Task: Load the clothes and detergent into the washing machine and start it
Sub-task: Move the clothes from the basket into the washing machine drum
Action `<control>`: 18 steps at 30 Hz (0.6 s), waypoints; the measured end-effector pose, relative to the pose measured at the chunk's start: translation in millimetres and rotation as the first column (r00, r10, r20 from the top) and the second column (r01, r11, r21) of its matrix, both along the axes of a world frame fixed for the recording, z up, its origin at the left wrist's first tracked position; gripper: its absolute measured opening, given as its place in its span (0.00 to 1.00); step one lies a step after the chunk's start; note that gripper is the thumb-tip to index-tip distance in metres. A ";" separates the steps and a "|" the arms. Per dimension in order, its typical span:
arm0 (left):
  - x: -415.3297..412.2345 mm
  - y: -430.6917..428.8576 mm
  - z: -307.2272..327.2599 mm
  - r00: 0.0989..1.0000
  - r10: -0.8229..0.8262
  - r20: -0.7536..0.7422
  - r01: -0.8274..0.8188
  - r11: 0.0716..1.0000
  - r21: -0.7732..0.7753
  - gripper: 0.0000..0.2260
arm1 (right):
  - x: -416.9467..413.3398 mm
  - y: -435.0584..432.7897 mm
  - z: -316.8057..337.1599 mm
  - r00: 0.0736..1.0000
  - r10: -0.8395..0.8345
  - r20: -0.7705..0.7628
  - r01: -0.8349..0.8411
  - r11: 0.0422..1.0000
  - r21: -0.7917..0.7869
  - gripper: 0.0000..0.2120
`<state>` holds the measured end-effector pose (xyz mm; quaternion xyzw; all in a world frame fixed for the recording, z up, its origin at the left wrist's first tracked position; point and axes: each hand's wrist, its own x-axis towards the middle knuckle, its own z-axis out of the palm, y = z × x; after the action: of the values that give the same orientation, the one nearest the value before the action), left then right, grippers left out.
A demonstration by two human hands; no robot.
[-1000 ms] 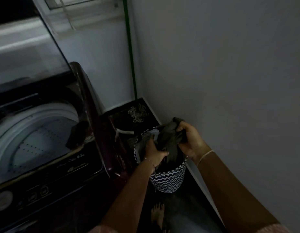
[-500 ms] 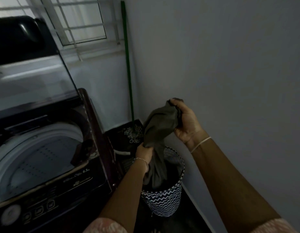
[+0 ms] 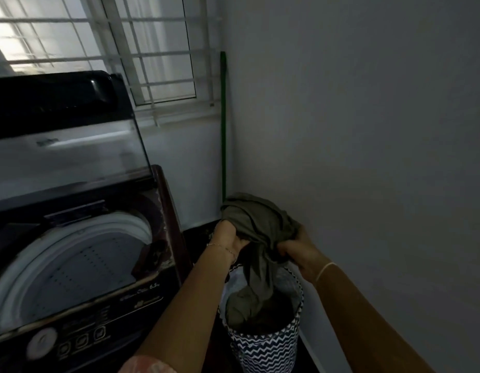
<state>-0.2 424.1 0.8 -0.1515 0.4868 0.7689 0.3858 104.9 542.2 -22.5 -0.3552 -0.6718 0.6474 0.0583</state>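
Grips an olive-green garment with 2 hands, just above a basket patterned in dark-and-white zigzags. Bunches the upper part of the cloth between the hands and leaves the lower part trailing down into the basket's mouth, onto darker laundry too dim to make out. Buries the left hand in the cloth from the left side, fingers curled into the folds and mostly hidden by them; wears a thin chain bracelet at that wrist. Clenches the right hand round a gathered fold from the right, fingers pressed together and wrapped over the fabric; wears a pale band at that wrist. To the left, just beside the basket, a top-loading washing machine with its lid raised upright, white drum rim and perforated tub exposed. Along its front edge, a control panel with 1 round dial and 3 buttons. Behind, a barred window; in the corner, a green pole upright against the grey wall.
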 end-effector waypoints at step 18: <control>6.5 -20.0 30.6 0.980 -0.144 -0.136 0.143 0.990 -0.018 0.13 | -20.6 -12.5 30.5 0.963 -0.216 -0.158 0.147 0.921 -0.361 0.09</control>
<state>6.3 404.1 31.4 -0.0646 0.5249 0.7457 0.4052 84.3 529.7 8.0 -0.3557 -0.5027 0.7786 0.1206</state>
